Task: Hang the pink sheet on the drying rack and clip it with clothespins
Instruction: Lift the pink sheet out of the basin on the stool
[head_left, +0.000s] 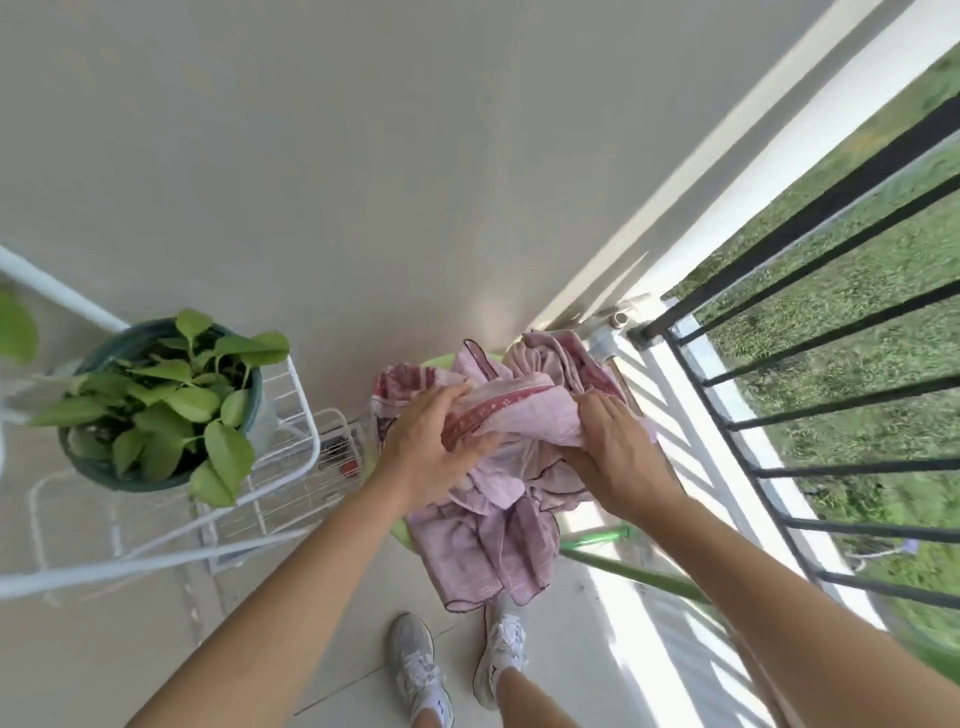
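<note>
I am looking down at a pale wall (363, 156) and tiled floor (130, 639), with a black railing (810, 270) running along the right and grass (883, 332) lying beyond it. A white wire rack (291, 415) is standing at the left, carrying a potted plant (161, 400) in a dark green pot. The pink sheet (493, 551) is sitting bunched up in the middle, not yet on any rack; its lower folds are hanging down toward the floor, and its upper folds are piling over something lime green that is mostly hidden. A green bar (623, 564) is slanting out from under the sheet toward the lower right. The left hand (431, 447) is curling its fingers around a fold with a dark red patterned band, thumb and fingers pinching the cloth. The right hand (618, 447) is pressing palm down into the sheet, fingers bending into the fabric and gripping it. Two grey sneakers (415, 670) are showing below, just under the hanging hem.
</note>
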